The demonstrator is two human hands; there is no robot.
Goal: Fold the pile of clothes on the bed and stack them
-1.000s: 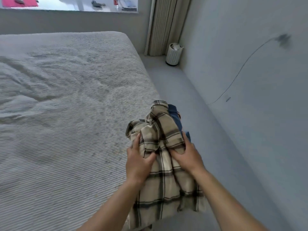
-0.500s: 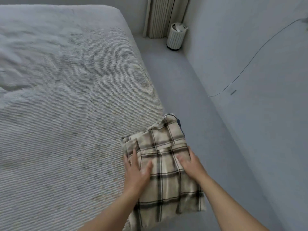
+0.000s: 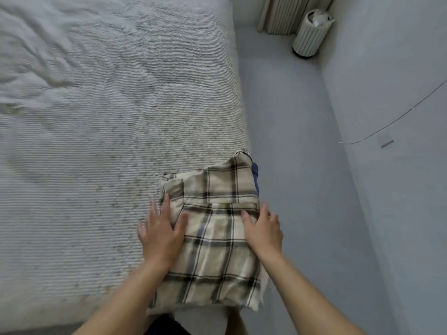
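A beige plaid shirt (image 3: 215, 228) lies folded flat at the near right corner of the bed (image 3: 96, 146). A blue garment (image 3: 255, 175) peeks out from under its right edge. My left hand (image 3: 160, 232) rests flat on the shirt's left side, fingers spread and straight. My right hand (image 3: 264, 229) lies on the shirt's right edge with relaxed fingers. Neither hand grips the cloth.
The bed's ribbed grey cover is wrinkled at the far left. A narrow strip of grey floor (image 3: 290, 141) runs between bed and wall. A ribbed white bin (image 3: 307, 32) stands in the far corner by a curtain (image 3: 283, 13). A thin cable (image 3: 396, 117) runs along the wall.
The bunched plaid shirt has been laid down and flattened on the bed's corner. Both hands let go of the folds and now lie flat on it. The view tilted downward.
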